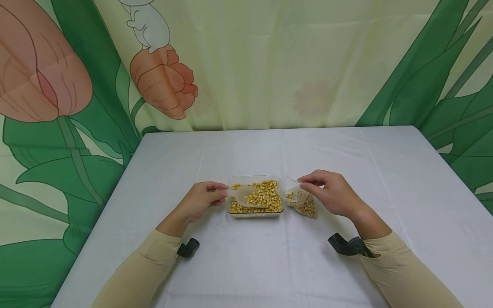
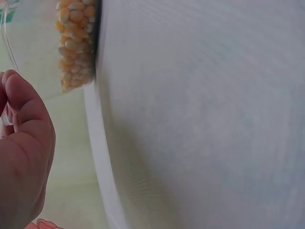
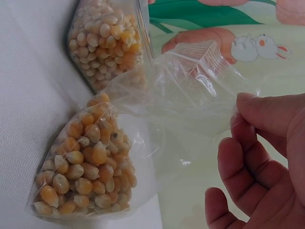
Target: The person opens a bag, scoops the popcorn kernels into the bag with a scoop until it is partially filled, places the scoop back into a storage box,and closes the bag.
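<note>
- Clear plastic bag [image 3: 143, 152]: it sits on the bench just to the right of the box, with its bottom full of yellow corn kernels [image 3: 88, 167] and its thin upper part drawn up. A ribbed strip runs along the far top edge. Whether the bag touches the box, I cannot tell.
- Right hand [image 1: 333, 190]: its thumb and forefinger pinch the bag's upper edge, nearly together on the film; the other fingers are loosely bent below and apart from the bag.
- Scoop [image 1: 243, 194]: pale and see-through, it rests among the kernels in the left and middle part of the box, with its handle end toward the left.
- Left hand [image 1: 200, 199]: at the left side of the box, it has the thumb and fingertips closed together on the scoop's handle.
- Clear box [image 1: 256, 214]: it stands upright between the two hands, holding a bed of corn kernels, heaped higher toward the far right.
- Bench [image 1: 231, 265]: a white cloth with faint creases covers it.
- Tan sleeves [image 1: 135, 267] reach in from the near side, each with a black fitting [image 1: 188, 248] at the wrist.
- Curtain [image 1: 250, 64]: beyond the far edge, printed with tulips, green leaves and a white rabbit.
</note>
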A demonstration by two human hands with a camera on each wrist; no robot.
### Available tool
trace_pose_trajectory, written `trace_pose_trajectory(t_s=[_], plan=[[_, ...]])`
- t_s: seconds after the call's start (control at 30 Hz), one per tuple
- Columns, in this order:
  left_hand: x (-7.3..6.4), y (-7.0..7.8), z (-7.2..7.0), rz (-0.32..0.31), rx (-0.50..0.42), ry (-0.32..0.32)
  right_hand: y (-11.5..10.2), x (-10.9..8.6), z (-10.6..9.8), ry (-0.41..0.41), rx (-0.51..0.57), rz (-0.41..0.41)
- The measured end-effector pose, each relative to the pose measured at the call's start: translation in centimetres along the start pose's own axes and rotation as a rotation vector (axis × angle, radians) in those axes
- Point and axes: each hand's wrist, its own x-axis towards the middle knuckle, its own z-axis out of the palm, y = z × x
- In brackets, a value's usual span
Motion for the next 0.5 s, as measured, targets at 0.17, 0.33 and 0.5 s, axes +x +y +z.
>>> trace_pose_trajectory(t_s=[0.17,0.33,0.5], plan=[[-0.02,0.00,0.04,0.002,-0.021,-0.010,0.05,0.00,-0.06,0.001,-0.002,-0.003],[-0.03,-0.10,-0.05,-0.001,-0.035,-0.016,0.13,0.09,-0.06,0.002,-0.003,-0.013],[-0.02,-0.20,-0.07,-0.013,-0.063,-0.017,0.14,0.13,-0.02,-0.004,-0.006,-0.009]])
